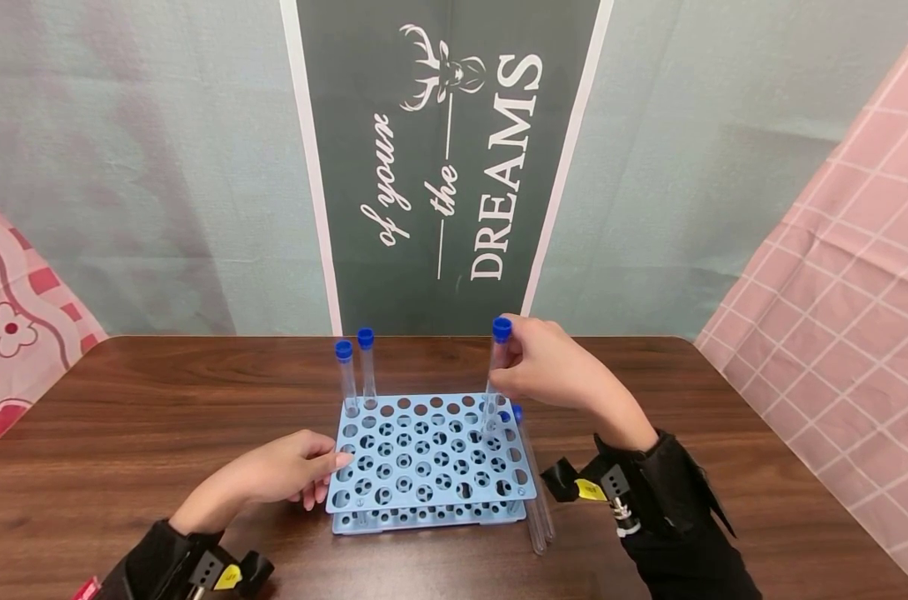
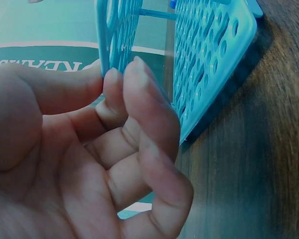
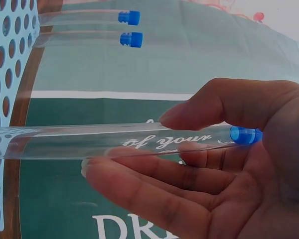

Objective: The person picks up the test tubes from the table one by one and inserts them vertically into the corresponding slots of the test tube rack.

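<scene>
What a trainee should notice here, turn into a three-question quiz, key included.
1. Where do the two standing tubes sit in the rack?
A) Near right corner
B) Middle
C) Far left corner

2. True or false: the left hand grips the rack by its left side.

3. Fill in the colour: the right hand holds a clear tube with a ____ cap.

Key: 1. C; 2. True; 3. Blue.

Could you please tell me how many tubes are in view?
5 tubes: two upright in the far left corner of the rack, one held in the right hand, and two lying right of it, partly hidden behind the rack.
</scene>
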Demonstrator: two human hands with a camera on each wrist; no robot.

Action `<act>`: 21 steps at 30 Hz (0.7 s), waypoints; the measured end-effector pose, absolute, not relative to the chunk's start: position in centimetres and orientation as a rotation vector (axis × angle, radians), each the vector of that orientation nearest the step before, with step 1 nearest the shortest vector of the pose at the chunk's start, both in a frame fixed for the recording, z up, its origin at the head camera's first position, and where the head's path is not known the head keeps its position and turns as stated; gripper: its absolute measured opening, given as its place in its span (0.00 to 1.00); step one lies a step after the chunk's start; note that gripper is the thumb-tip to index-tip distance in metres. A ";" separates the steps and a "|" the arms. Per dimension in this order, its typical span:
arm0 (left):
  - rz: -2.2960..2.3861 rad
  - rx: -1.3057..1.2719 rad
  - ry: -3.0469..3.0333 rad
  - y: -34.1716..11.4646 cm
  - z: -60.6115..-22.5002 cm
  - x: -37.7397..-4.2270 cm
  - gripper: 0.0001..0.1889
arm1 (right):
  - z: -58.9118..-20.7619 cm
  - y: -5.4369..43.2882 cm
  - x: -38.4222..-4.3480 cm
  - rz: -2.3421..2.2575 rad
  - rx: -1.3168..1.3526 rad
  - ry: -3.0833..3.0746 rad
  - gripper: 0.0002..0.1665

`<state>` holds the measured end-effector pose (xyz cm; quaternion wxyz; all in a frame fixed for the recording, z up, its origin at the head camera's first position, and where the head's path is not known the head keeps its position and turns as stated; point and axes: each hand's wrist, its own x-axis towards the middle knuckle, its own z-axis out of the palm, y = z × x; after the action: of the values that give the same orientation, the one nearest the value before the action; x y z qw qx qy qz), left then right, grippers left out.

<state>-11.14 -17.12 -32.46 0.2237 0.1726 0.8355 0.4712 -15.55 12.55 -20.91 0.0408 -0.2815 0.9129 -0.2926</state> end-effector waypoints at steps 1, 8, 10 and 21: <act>1.305 0.481 2.306 -17.1 -32.5 -11.1 0.17 | -20.9 12.4 -15.5 -0.899 -0.864 2.793 0.06; 1.308 0.483 2.307 -17.2 -32.5 -11.1 0.18 | -20.7 11.3 -15.5 -0.921 -0.897 2.756 0.07; 1.302 0.474 2.308 -17.2 -32.4 -11.2 0.18 | -20.7 11.1 -15.6 -0.916 -0.920 2.758 0.07; 1.298 0.477 2.311 -17.2 -32.4 -11.1 0.17 | -20.8 9.9 -15.9 -0.849 -0.927 2.774 0.07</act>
<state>-11.14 -17.16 -32.43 0.2221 0.1725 0.8367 0.4699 -15.88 9.92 -20.78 0.0480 -0.3041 0.9098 -0.2783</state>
